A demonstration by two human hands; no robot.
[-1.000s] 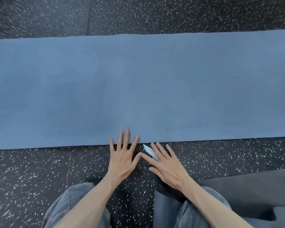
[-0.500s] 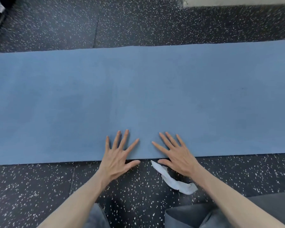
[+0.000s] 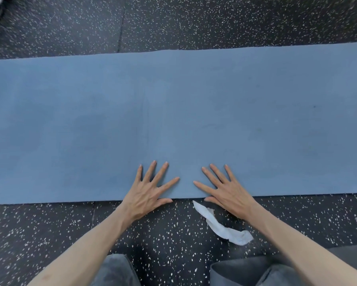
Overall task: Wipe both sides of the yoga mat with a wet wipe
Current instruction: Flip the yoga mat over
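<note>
Yoga mat [image 3: 173,120]: blue, unrolled flat on the floor, running crosswise ahead of both hands; its near edge passes under the palms.

Left hand [image 3: 147,195]: fingers straight and spread, laid flat on the mat's near edge, thumb along the edge just off the mat. Holds nothing. Against the frame half a second ago, same spread pose, same place on the edge.

Right hand [image 3: 227,191]: fingers straight and spread, flat on the mat beside the left hand, a bare strip of mat between the two index fingers; thumb at the edge. Holds nothing. A second ago this hand lay on the floor short of the mat, over the wipe; it now lies forward on the mat, as half a second ago.

Wet wipe [image 3: 221,225]: white, crumpled into a twisted strip, lying loose on the floor just behind the right hand and inside the right forearm, one tip close to the mat edge near the right thumb. Touched by neither hand.

Floor [image 3: 49,234]: black rubber with white speckles, seams visible, on both sides of the mat.

Grey trouser knees [image 3: 115,271]: at the bottom edge, between and below the forearms.
</note>
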